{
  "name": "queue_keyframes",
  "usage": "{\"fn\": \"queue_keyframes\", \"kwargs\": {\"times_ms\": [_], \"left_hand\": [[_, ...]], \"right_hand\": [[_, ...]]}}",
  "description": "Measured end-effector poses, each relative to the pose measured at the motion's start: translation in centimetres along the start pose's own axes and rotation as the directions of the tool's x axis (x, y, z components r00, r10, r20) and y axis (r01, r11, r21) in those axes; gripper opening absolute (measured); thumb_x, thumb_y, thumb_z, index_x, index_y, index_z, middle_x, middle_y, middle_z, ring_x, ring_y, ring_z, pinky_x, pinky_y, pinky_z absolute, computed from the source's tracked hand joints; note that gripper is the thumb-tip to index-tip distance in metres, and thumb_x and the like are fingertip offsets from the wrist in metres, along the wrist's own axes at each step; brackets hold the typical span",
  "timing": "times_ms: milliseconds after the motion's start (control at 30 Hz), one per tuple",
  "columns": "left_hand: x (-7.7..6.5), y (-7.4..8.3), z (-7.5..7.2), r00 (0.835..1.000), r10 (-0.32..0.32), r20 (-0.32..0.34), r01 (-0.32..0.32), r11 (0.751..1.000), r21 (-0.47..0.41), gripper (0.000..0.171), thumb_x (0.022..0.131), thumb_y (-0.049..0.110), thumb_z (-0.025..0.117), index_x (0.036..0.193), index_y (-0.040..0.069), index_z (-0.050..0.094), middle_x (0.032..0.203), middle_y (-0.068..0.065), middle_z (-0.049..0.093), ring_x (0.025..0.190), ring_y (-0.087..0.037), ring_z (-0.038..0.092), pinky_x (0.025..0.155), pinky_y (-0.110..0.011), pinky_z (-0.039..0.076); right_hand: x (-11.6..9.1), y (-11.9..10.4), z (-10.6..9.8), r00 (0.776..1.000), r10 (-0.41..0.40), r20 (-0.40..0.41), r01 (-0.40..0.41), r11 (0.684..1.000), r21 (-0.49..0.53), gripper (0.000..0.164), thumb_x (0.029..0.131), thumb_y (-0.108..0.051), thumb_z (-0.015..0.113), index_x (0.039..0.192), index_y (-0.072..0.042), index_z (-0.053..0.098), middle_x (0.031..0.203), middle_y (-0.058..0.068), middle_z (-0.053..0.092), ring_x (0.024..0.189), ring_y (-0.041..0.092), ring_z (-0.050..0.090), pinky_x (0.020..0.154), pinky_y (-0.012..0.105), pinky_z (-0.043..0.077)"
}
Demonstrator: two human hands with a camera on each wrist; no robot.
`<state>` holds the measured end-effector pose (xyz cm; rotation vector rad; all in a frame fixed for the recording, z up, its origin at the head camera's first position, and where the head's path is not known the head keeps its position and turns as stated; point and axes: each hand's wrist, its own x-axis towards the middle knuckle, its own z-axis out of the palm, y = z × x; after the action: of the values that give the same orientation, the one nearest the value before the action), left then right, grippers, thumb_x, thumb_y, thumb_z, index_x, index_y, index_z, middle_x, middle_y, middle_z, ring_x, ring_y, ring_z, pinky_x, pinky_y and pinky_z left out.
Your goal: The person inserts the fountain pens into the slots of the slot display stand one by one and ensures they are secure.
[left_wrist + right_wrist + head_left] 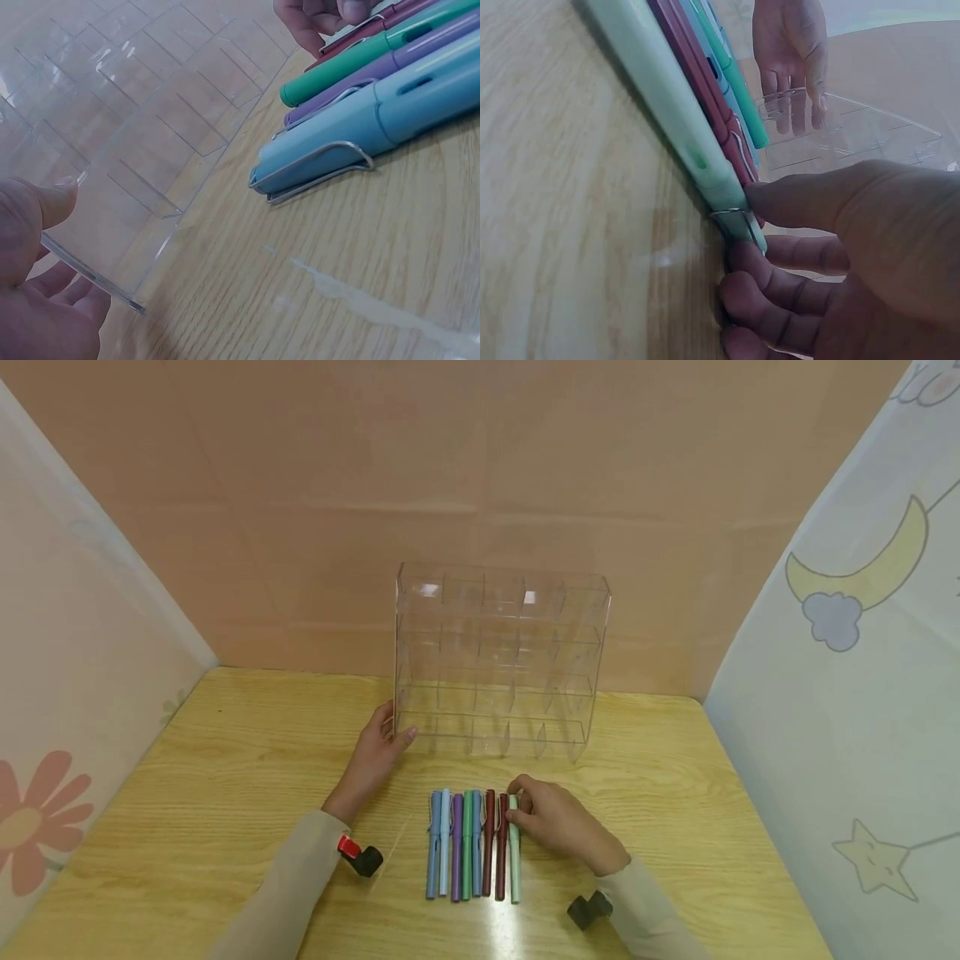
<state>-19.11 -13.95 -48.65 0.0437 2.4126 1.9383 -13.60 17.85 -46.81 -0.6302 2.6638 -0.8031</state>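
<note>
On table [225, 777], left grip [373, 757] holds rack [497, 652]; right grip [558, 817], mint pen [514, 864].

On the table [187, 818], pens [467, 843] lie before the rack [497, 652].

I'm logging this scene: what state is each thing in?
Transparent organizer: standing, no pens inside
Pale green pen: capped, lying, pinched
Two dark red pens: capped, lying
Two blue pens: capped, lying
Green pen: capped, lying
Purple pen: capped, lying
Light blue pen: capped, lying
Left hand: gripping organizer
Right hand: pinching pale green pen
</note>
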Motion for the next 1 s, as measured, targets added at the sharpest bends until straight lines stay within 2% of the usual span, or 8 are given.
{"fn": "queue_keyframes", "kwargs": {"times_ms": [200, 500, 1000], "left_hand": [[0.08, 0.07, 0.04, 1.0, -0.003, -0.005, 0.003, 1.0, 0.01, 0.071, 0.11, 0.017, 0.061, 0.167, 0.0, 0.022, 0.174, -0.025, 0.027, 0.161, -0.046, 0.031, 0.128, -0.057, 0.036], [0.12, 0.23, 0.05, 1.0, -0.012, -0.007, 0.012, 1.0, 0.007, 0.072, 0.11, 0.018, 0.06, 0.168, 0.001, 0.02, 0.174, -0.024, 0.026, 0.162, -0.046, 0.029, 0.13, -0.058, 0.033], [0.19, 0.12, -0.06, 0.999, -0.035, -0.001, 0.035, 0.999, -0.002, 0.071, 0.111, 0.019, 0.059, 0.168, 0.002, 0.021, 0.175, -0.023, 0.025, 0.163, -0.045, 0.028, 0.131, -0.056, 0.032]], "right_hand": [[0.08, -0.24, -0.21, 1.0, 0.018, 0.019, -0.018, 1.0, -0.019, 0.027, 0.102, -0.02, 0.071, 0.125, -0.006, 0.065, 0.076, -0.008, 0.061, 0.062, 0.005, 0.051, 0.057, 0.023, 0.043], [-0.11, -0.22, -0.18, 0.995, 0.061, -0.076, -0.074, 0.981, -0.179, 0.016, 0.101, -0.017, 0.069, 0.111, -0.007, 0.063, 0.069, -0.007, 0.053, 0.058, 0.008, 0.044, 0.049, 0.023, 0.033], [-0.04, 0.37, -0.16, 0.993, 0.092, -0.078, -0.101, 0.988, -0.118, 0.016, 0.1, -0.016, 0.071, 0.112, -0.008, 0.064, 0.069, -0.006, 0.054, 0.059, 0.009, 0.044, 0.051, 0.023, 0.034]]}}
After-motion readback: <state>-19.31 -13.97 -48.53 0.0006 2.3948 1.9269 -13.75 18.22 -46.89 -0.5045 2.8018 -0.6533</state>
